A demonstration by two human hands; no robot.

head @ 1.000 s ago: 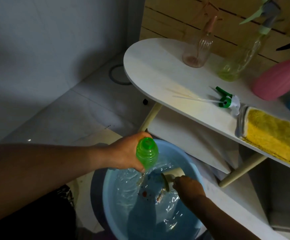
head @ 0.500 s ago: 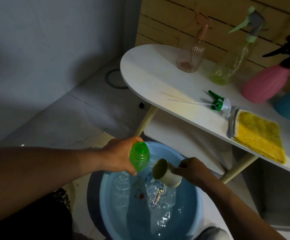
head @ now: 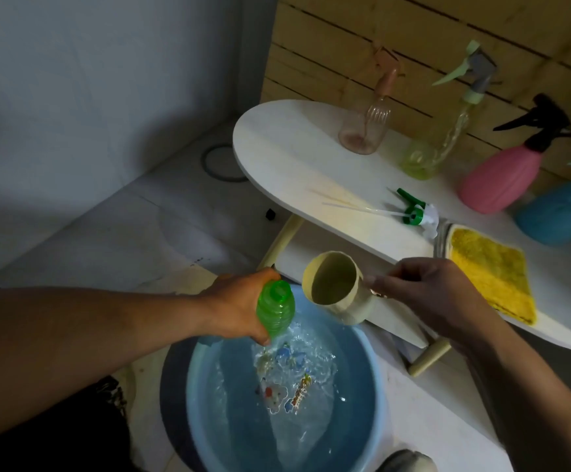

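My left hand grips a ribbed green bottle with no cap, upright over the far rim of a blue basin that holds water. My right hand holds a cream cup by its handle, raised beside the bottle's neck and tilted with its mouth turned toward me. The bottle's green and white spray head with its thin tube lies on the white table.
Along the table's back stand a clear pinkish spray bottle, a pale green one, a pink one and a blue one. A yellow cloth lies at the table's near edge. A lower shelf sits under it.
My right hand has lifted the cream cup out of the basin's water and up beside the green bottle's mouth. My left hand has held the bottle in about the same place.
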